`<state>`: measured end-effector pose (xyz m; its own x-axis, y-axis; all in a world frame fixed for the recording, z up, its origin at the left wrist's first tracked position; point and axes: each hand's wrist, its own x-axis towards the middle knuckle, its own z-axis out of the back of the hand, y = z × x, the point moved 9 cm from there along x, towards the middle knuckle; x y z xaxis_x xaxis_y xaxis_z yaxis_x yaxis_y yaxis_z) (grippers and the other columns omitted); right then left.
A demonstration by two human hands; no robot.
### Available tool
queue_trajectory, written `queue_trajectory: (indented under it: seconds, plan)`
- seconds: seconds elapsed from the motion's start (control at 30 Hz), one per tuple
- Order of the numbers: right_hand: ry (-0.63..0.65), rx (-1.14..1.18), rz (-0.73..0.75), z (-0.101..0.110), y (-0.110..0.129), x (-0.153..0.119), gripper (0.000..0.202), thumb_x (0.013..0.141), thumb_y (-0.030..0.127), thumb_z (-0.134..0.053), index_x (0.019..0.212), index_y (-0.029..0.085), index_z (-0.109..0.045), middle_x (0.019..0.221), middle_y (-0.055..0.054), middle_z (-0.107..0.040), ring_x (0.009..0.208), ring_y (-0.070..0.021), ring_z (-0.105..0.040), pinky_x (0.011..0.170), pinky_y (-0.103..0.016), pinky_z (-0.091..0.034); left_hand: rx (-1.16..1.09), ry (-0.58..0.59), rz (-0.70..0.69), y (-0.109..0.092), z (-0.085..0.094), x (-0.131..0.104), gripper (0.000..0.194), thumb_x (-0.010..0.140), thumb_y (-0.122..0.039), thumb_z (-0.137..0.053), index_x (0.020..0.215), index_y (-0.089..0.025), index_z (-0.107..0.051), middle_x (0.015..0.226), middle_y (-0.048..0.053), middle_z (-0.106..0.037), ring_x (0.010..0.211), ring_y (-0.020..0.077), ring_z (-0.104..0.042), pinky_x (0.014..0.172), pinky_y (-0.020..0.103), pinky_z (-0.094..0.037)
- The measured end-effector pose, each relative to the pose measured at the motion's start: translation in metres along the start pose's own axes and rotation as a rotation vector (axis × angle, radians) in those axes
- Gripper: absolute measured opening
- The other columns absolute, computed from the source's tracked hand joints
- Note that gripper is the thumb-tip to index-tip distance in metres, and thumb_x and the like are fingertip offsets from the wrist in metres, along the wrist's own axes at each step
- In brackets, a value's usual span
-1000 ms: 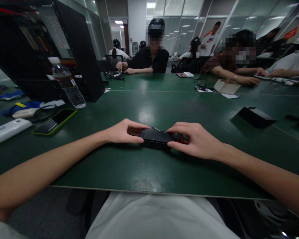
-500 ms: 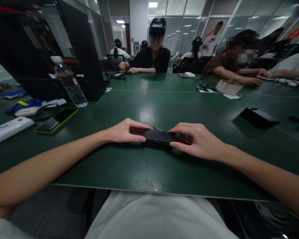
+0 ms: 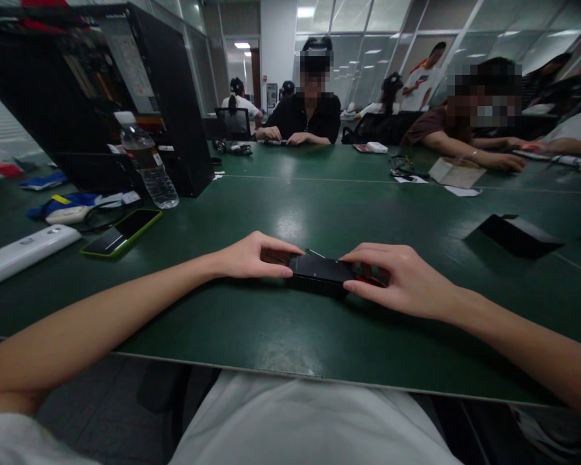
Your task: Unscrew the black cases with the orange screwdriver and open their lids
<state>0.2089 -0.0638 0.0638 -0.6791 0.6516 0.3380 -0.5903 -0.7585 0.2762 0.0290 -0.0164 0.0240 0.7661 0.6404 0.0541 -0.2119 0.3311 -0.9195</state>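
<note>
A flat black rectangular case (image 3: 319, 268) rests on the green table in front of me. Small light dots show on its top, and a thin dark strip sticks up at its far edge. My left hand (image 3: 254, 255) grips its left end between thumb and fingers. At the opposite end, my right hand (image 3: 399, 278) pinches the case the same way. Something reddish-orange shows under the right palm, partly hidden by the fingers; I cannot make out what it is.
To the left are a green-edged phone (image 3: 122, 232), a long white device (image 3: 26, 255), a water bottle (image 3: 150, 161) and an open black computer case (image 3: 174, 97). A black box (image 3: 518, 236) lies right. Farther back stands a small carton (image 3: 458, 173). People sit across the table (image 3: 281, 336).
The whole view has shifted slightly, so things appear farther right. Both hands keep the same hold on the case. The person across has brought their hands down together over a small object.
</note>
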Motion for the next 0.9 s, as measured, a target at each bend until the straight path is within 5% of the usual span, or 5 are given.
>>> queue_trajectory:
  seconds: [0.9]
  plan:
    - [-0.017,0.009,0.003,-0.0009,0.0042,0.0037,0.037,0.093,0.045,-0.062,0.112,0.015,-0.071,0.092,-0.007,-0.071,0.071,-0.015,-0.063,0.063,-0.028,-0.049,-0.069,-0.001,0.033,0.004,0.0027,-0.0005,0.055,0.075,-0.024,-0.085,0.127,-0.014,-0.069,0.119,0.011,-0.075,0.108,0.0235,-0.073,0.1,0.038,-0.056]
